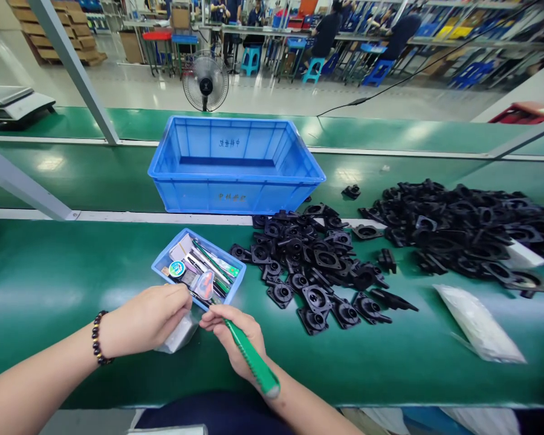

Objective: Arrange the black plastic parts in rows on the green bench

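Gripping a green utility knife (252,357) in the right hand (236,336), at the bottom center of the frame, with that grip closed around the handle, the butt end slanting over the wrist and the forward end hard to make out between the hands. Curling the left hand (147,318) into a near-fist just beside, with a beaded bracelet (98,338) around the wrist; cannot tell whether that grip has hold of anything. Leaning over a green tabletop (109,260), above a pale plastic packet (180,334) partly hidden by the left hand, and at the near edge of a small blue bin (238,284) crammed with pens (215,261) and a round tin (177,269), left of center. Facing a large blue crate (194,196) at upper center, with a pile of black plastic parts (326,260) right of center, a larger heap (462,223) at far right and a translucent bag (480,323) at lower right. Backed by a fan (205,84) and seated co-workers (326,30) along the top.
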A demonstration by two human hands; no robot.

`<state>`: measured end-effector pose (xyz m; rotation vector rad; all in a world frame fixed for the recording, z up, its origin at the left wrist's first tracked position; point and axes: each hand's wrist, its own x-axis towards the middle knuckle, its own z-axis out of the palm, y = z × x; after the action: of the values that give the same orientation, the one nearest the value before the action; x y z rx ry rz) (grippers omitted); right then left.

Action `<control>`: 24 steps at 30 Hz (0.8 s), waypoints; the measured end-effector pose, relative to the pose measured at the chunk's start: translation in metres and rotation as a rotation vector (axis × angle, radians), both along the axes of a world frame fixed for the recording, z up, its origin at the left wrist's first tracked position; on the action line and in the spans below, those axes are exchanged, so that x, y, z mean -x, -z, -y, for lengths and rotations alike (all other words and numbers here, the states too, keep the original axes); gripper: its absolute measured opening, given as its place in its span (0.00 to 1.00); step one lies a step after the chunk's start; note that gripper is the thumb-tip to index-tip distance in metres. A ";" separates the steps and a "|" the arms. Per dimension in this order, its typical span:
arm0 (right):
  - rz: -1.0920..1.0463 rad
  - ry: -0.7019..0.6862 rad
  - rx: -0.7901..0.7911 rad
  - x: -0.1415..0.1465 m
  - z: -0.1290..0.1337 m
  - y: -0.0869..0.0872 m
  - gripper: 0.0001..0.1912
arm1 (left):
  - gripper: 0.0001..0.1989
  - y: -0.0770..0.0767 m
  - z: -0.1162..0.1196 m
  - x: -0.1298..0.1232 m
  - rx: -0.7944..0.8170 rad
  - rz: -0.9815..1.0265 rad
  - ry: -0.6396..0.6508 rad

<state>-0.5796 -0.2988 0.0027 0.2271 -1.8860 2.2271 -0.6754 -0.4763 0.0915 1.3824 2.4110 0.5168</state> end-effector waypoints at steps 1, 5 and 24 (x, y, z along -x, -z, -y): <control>0.026 0.026 0.003 0.000 0.002 0.001 0.11 | 0.08 0.000 -0.001 0.001 0.002 0.022 -0.019; 0.072 0.067 -0.148 0.001 0.006 0.002 0.07 | 0.05 -0.001 -0.002 0.003 0.023 0.103 -0.023; -0.454 -0.132 -0.788 0.006 0.035 0.025 0.15 | 0.14 0.100 0.100 -0.033 -0.818 0.921 -0.991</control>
<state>-0.5861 -0.3336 -0.0218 0.9046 -2.3826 1.2125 -0.6422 -0.5761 -0.0088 -0.1469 1.8901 1.9745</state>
